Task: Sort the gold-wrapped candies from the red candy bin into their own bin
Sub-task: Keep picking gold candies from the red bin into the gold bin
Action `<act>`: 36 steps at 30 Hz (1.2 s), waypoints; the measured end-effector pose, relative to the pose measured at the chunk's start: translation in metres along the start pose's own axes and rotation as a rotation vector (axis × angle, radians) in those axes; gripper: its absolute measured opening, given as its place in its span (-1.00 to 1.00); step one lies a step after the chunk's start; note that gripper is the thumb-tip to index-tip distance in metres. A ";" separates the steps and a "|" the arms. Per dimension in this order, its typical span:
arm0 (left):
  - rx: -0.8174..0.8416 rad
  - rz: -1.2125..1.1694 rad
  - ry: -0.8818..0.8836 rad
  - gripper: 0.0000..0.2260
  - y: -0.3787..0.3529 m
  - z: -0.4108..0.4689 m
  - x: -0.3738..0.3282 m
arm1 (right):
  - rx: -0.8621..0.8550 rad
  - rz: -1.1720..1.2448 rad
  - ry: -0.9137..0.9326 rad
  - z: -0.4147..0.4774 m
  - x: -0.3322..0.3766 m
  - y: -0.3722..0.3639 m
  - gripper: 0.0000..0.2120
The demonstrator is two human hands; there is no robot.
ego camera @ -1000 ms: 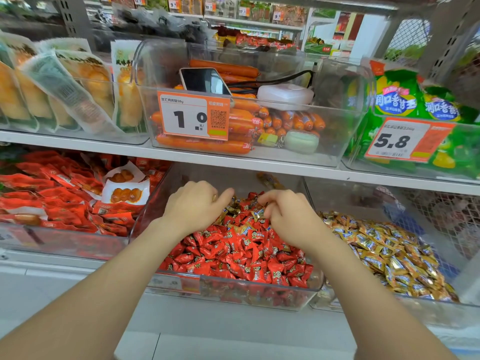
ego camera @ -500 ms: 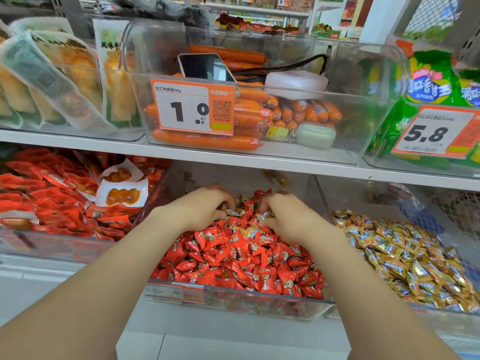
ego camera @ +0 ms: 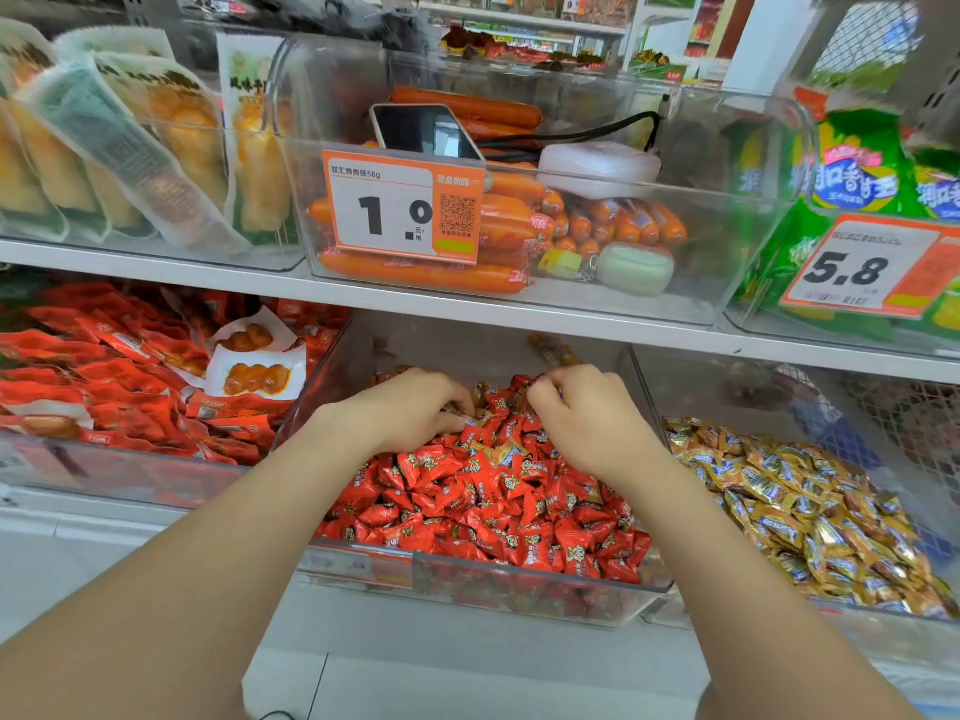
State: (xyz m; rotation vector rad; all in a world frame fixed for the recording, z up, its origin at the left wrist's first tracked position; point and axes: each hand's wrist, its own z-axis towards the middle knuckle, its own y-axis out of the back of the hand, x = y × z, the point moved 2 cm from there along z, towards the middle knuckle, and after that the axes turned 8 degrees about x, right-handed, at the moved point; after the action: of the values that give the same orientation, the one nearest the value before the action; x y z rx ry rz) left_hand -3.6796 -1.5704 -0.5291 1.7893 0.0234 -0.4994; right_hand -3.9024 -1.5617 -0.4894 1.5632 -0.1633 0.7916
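Note:
The clear red candy bin [ego camera: 519, 589] on the lower shelf holds a heap of red candies [ego camera: 483, 511], with a few gold-wrapped candies [ego camera: 503, 452] mixed in near the back. My left hand [ego camera: 410, 407] is dug into the back of the heap, its fingers curled round gold wrappers. Close to its right, my right hand [ego camera: 587, 413] pinches a candy at its curled fingertips; the candy is mostly hidden. Further right, the gold candy bin [ego camera: 701, 387] holds a pile of gold candies [ego camera: 810, 511].
The upper shelf edge [ego camera: 519, 314] runs just above my hands. It carries a clear bin of orange sausages [ego camera: 415, 275] with a phone [ego camera: 423, 132] and a price tag [ego camera: 400, 207]. Red snack packets [ego camera: 119, 376] fill the bin to the left.
Both hands have pushed further back and down into the red heap, and their fingers have curled in tighter. The view has moved closer to the shelf.

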 end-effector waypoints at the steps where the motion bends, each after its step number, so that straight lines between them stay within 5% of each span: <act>1: -0.006 0.004 0.014 -0.85 0.000 0.000 -0.001 | -0.025 -0.005 0.017 0.001 0.001 -0.001 -0.56; 8: -0.307 -0.176 0.123 -0.67 0.027 -0.018 -0.019 | 0.219 -0.124 0.018 0.005 -0.004 -0.009 -0.73; 12: -0.305 -0.233 0.172 -0.50 0.026 -0.027 -0.019 | 0.214 -0.203 -0.005 0.004 0.000 -0.009 -0.44; 16: -0.331 -0.196 0.158 -0.48 0.023 -0.034 -0.008 | 0.283 -0.341 0.025 0.003 -0.001 -0.012 -0.62; 22: -0.255 -0.103 0.150 -0.53 0.020 -0.027 -0.010 | 0.288 -0.232 0.010 0.004 -0.002 -0.015 -0.66; 27: -0.161 0.066 0.174 -0.81 0.011 -0.020 -0.016 | 0.251 -0.091 0.013 -0.002 0.003 -0.004 -0.69; 33: 0.095 0.133 0.181 -0.66 0.011 -0.016 -0.021 | 0.171 -0.066 0.045 0.001 0.001 -0.001 -0.81; 36: 0.094 0.146 0.183 -0.78 0.010 -0.014 -0.020 | 0.208 -0.110 0.053 0.005 0.004 -0.013 -0.77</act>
State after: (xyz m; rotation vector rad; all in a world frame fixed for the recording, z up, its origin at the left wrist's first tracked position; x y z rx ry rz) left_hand -3.6907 -1.5553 -0.5107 1.9080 -0.0037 -0.2352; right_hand -3.8907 -1.5626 -0.4974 1.7291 0.0454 0.7810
